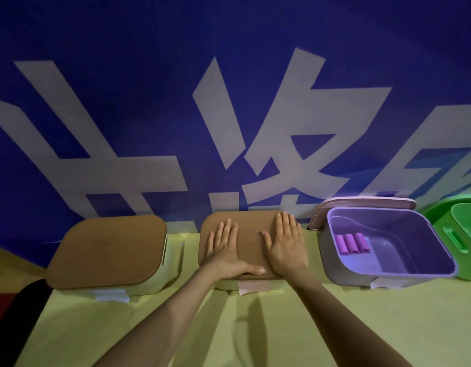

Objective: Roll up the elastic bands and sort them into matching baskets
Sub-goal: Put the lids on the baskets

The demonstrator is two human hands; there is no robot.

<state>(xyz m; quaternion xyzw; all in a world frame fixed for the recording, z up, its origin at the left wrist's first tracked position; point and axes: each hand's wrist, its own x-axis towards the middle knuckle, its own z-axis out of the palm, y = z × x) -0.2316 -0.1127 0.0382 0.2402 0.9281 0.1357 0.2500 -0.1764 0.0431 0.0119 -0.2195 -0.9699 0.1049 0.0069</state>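
Note:
Both my hands lie flat, fingers straight, on the brown lid (249, 223) of the middle basket. My left hand (225, 250) presses the lid's left half, its thumb stretched along the front edge. My right hand (286, 245) presses the right half. To the right stands an open purple basket (335, 263) with three rolled purple elastic bands (353, 243) lying side by side at its left end. Its lid (361, 201) leans behind it against the wall. A green basket (446, 215) shows at the far right edge, partly cut off.
A pale basket with a closed brown lid (107, 250) stands at the left. All baskets line the back of a yellow-green table (229, 335), against a blue wall with large white characters. Tape labels stick to the basket fronts. A dark object (22, 308) sits at the table's left edge.

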